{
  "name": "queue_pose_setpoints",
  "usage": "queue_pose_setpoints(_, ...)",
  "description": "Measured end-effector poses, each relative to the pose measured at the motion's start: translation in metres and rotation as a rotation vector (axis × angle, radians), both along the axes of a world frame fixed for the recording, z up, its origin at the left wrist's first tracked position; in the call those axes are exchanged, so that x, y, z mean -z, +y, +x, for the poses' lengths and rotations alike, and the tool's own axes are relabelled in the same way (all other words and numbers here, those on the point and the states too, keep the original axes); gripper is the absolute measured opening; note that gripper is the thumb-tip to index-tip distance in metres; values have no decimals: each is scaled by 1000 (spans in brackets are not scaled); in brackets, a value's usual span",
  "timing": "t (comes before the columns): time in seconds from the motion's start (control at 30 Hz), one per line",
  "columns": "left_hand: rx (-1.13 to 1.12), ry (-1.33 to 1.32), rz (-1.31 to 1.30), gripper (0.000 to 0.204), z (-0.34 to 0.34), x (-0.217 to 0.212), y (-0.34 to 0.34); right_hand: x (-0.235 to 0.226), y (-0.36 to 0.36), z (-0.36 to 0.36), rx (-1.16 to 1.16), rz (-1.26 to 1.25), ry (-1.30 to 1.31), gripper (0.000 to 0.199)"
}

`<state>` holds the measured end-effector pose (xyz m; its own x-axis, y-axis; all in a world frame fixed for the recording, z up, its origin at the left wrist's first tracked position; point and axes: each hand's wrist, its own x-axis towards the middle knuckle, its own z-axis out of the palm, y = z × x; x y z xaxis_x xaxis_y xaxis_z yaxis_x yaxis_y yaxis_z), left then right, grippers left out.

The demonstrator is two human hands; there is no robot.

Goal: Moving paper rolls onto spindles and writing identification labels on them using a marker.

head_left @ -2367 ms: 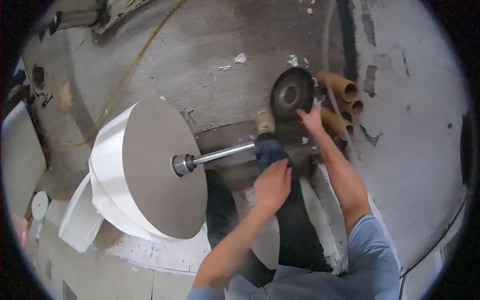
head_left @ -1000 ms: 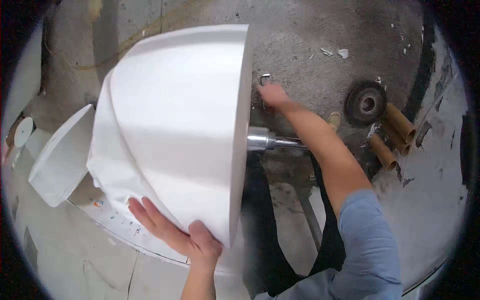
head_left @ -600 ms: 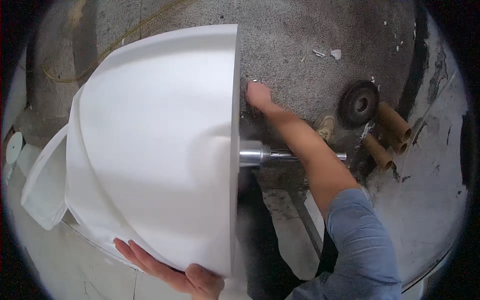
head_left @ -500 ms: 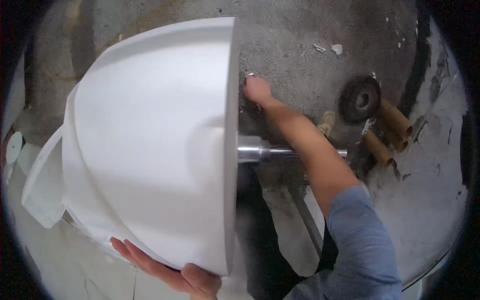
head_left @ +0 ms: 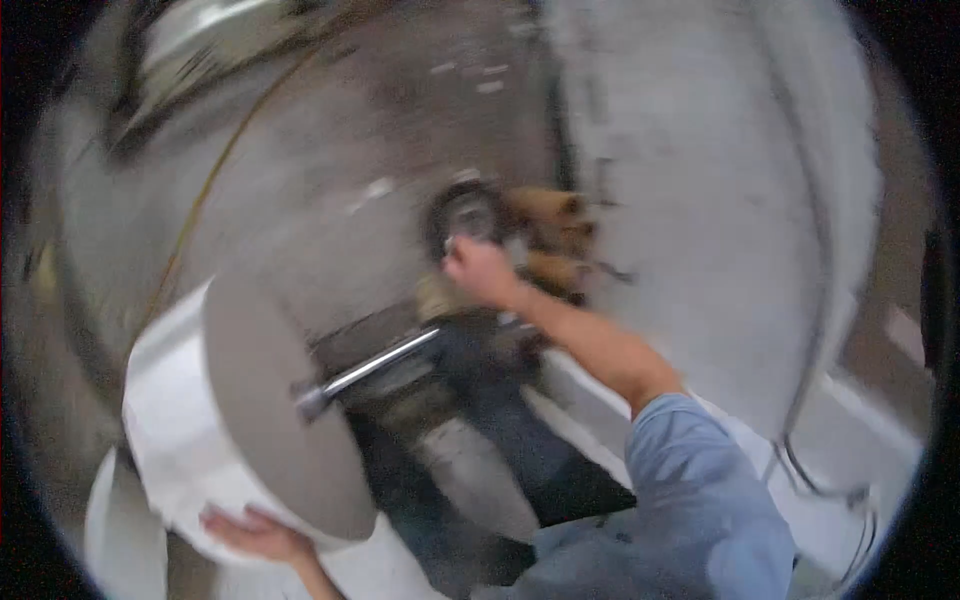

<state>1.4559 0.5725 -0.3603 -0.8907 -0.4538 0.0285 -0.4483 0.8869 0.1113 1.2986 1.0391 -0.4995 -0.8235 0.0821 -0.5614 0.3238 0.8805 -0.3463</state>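
My left hand (head_left: 255,532) lies open and flat, low down; my blue-sleeved right arm stretches forward, right hand (head_left: 478,272) curled.

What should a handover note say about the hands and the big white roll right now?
Left hand: flat against the lower rim of the big white roll, steadying it.
Right hand: stretched out to the dark round disc on the floor, beside the cardboard tubes; the picture is blurred, so the grip is unclear.
Roll sits on the metal shaft, whose end sticks out from its grey face.
Done: roll is on the shaft. Left: disc is not on the shaft.
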Motion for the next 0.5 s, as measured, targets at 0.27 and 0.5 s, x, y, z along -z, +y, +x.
queue_pose_setpoints(0.27,387,-36,-500,60,14,29,-30,-403,241,25,51,619,552,18)
queue_pose_setpoints(0.5,1,-473,-104,50,0,22,-30,-575,400,56,84,1100,510,29)
